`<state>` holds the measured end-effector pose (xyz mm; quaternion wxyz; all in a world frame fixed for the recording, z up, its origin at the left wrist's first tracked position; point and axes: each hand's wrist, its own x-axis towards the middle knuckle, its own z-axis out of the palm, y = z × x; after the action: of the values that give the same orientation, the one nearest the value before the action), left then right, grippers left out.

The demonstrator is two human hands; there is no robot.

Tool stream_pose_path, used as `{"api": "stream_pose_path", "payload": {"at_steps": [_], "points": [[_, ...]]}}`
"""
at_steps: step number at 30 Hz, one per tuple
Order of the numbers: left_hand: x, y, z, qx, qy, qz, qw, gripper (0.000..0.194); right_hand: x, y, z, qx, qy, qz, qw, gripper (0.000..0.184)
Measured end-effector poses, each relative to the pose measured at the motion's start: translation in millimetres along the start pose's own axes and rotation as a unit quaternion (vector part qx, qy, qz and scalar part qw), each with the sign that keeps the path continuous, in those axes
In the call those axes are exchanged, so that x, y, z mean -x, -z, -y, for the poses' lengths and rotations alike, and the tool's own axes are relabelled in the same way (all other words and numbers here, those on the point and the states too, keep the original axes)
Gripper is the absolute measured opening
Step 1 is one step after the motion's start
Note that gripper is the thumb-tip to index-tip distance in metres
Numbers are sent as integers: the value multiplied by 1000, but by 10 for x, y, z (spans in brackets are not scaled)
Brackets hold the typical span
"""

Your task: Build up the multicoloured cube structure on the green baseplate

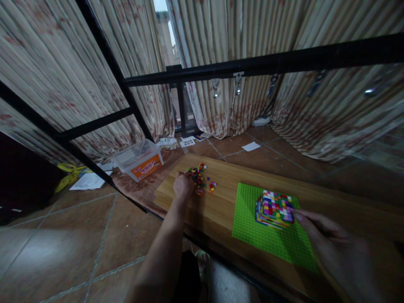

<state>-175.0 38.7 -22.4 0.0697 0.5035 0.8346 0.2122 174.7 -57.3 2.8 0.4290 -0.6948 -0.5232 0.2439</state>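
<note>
My left hand (184, 184) is at the left edge of a loose pile of small coloured toy bricks (198, 179). Its fingers are curled in, and whatever they may grip is hidden. Over on the right, a multicoloured block built of toy bricks (275, 208) stands on a green studded baseplate (252, 240). My right hand (328, 240) is at the block's right side, thumb and forefinger pinched together by its edge. I cannot make out anything between those fingertips. A few more bricks (212, 186) lie apart, right of the pile.
Baseplate and bricks are on a long wooden board (217, 210). Beyond its left end sits a clear plastic box (139, 158) with an orange label. A black metal frame (221, 69) crosses before the curtains (252, 33). Papers (251, 146) lie on the tiled floor.
</note>
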Motion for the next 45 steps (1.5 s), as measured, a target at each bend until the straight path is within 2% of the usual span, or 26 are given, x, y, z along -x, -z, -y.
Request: {"api": "stream_pose_path", "payload": {"at_steps": [7, 10, 14, 18, 23, 28, 36, 39, 45], "points": [[-30, -36, 66, -2, 2, -13, 1000, 30, -20, -8, -81, 1, -6, 4, 1000, 42], [-36, -25, 74, -6, 3, -29, 1000, 33, -14, -13, -78, 4, -4, 9, 1000, 40], [-14, -52, 13, -17, -34, -33, 999, 36, 0, -18, -44, 1, 18, 2, 1000, 33], [4, -121, -58, -28, -67, -33, 997, 38, -11, -30, -106, -6, 13, 10, 1000, 41], [-32, -199, -95, -30, -47, -47, 997, 40, -18, -29, -200, -24, 26, 23, 999, 42], [-51, -245, -122, -20, -43, -66, 997, 35, -16, -33, -186, -8, 21, 13, 1000, 42], [-80, -195, -78, -4, -51, -101, 994, 30, -11, -29, -153, -15, 41, 13, 999, 40], [-53, -180, -119, 7, -81, -97, 992, 29, -8, -23, -173, -20, 49, 17, 998, 39], [10, -200, -196, 25, -152, -52, 987, 23, -16, -8, -218, -2, 49, 27, 998, 41]]}}
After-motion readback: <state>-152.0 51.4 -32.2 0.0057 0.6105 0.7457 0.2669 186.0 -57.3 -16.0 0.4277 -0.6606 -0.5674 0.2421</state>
